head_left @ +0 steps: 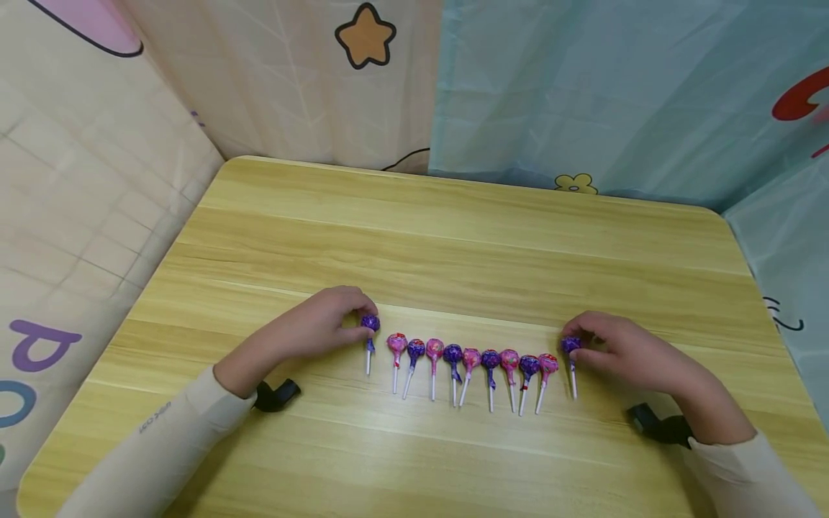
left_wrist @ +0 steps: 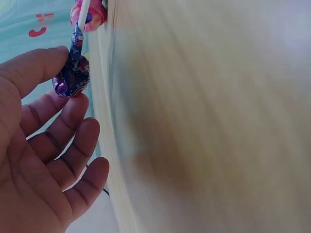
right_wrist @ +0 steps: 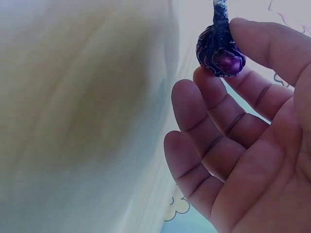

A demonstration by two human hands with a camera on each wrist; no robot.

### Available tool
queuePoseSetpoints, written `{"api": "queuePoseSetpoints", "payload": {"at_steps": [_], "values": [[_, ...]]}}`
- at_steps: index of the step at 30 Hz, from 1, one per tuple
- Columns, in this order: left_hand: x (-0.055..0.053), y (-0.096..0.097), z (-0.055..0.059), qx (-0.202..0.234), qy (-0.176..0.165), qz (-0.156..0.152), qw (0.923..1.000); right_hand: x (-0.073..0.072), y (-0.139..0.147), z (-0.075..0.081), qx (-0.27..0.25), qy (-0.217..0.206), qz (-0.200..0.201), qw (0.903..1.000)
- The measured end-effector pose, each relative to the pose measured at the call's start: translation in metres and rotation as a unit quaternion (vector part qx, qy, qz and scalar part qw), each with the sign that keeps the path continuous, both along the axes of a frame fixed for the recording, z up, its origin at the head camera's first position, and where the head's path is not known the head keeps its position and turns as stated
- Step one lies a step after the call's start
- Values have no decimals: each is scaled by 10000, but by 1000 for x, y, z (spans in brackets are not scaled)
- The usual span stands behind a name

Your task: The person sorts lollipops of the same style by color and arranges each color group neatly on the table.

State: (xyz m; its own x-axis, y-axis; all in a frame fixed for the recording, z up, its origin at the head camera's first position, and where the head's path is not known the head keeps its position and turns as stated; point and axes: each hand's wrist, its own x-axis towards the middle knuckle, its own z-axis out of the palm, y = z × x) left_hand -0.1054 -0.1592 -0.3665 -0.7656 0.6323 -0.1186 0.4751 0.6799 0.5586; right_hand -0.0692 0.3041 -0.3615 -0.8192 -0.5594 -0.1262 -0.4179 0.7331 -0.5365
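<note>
At the left end of a row, my left hand pinches a purple-wrapped lollipop by its round head, between thumb and fingers. Its white stick points toward me. At the right end, my right hand holds another purple lollipop the same way. Both wrist views show the thumb at the twisted wrapper neck and fingertips under the candy, as on the dark purple head in the right one. Between the hands lie several lollipops, pink and purple by turns, sticks toward me.
The row lies on a wood-grain table with rounded corners. Printed curtains hang behind it, one with an orange star. A black strap-like device sits at the left wrist and another black device at the right.
</note>
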Motion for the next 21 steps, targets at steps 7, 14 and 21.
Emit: {"api": "queuePoseSetpoints", "payload": {"at_steps": [7,14,21], "values": [[-11,0,5,-45,24,-63,10000,-5,-1,4,61,-75,2,10000],[-19,1,9,-41,111,-151,9998,-10,-4,9,31,-89,31,10000],[-25,5,12,-61,234,-296,9993,-20,-8,14,-7,-35,18,10000]]}}
